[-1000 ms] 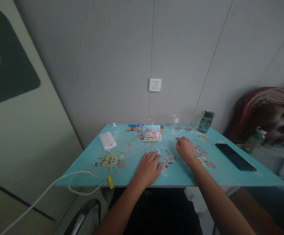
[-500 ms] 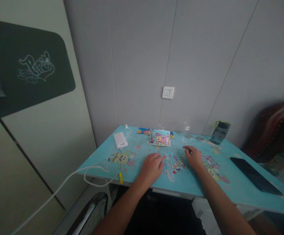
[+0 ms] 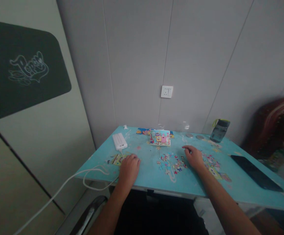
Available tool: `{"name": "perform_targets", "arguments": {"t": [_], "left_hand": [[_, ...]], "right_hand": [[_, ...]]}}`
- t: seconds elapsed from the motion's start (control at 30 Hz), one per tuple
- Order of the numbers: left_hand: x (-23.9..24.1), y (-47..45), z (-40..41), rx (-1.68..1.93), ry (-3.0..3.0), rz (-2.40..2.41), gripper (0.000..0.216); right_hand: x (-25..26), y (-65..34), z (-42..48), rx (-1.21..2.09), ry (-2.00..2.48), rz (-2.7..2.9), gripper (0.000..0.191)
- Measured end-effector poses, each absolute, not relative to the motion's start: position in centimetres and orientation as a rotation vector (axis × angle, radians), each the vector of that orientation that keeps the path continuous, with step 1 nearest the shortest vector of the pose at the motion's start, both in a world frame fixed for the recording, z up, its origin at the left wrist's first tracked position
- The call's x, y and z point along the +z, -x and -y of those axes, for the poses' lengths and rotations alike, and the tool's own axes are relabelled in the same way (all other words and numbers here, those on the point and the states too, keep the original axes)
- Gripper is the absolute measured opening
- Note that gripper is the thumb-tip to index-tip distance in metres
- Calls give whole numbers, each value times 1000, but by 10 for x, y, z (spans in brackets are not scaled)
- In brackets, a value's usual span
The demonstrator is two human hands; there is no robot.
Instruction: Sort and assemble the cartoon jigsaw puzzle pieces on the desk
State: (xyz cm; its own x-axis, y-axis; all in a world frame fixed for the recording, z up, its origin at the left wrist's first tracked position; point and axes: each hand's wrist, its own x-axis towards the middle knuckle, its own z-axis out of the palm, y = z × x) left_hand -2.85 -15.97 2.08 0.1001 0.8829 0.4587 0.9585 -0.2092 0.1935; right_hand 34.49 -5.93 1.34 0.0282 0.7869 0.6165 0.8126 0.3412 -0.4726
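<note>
My left hand (image 3: 130, 166) rests palm down on the light blue table, over part of a cartoon print, left of a loose cluster of small colourful pieces (image 3: 172, 164). Its fingers lie forward on the tabletop, and nothing shows in them. On the right side of the cluster is my right hand (image 3: 193, 156), index finger and thumb apart with no object visible between them. More small pieces (image 3: 210, 160) lie just beyond its right edge. A cartoon picture card (image 3: 160, 138) stands behind the cluster. The pieces are too small to make out singly.
A white power bank (image 3: 119, 141) with a white cable (image 3: 95, 169) lies at the left. Along the back are a flat cartoon strip (image 3: 143, 131), clear round lids (image 3: 200, 137) and a dark water bottle (image 3: 220, 131). A black tablet-like slab (image 3: 255, 173) lies at the right.
My left hand has moved left, away from the cluster of pieces and onto the cartoon print near the cable. My right hand stays almost where it was. The view has shifted slightly.
</note>
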Motion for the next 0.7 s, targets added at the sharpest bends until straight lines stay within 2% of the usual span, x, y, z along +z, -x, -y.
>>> {"name": "perform_targets", "arguments": {"t": [0.43, 0.6, 0.7], "left_hand": [[19, 32, 155, -819, 2336, 1777, 12], [13, 36, 153, -868, 2328, 1785, 21], [11, 37, 151, -889, 2347, 1773, 19]], "right_hand": [[17, -342, 63, -41, 1451, 1763, 37], [17, -342, 64, -31, 1456, 1774, 36], [17, -343, 64, -26, 1461, 1780, 36]]}}
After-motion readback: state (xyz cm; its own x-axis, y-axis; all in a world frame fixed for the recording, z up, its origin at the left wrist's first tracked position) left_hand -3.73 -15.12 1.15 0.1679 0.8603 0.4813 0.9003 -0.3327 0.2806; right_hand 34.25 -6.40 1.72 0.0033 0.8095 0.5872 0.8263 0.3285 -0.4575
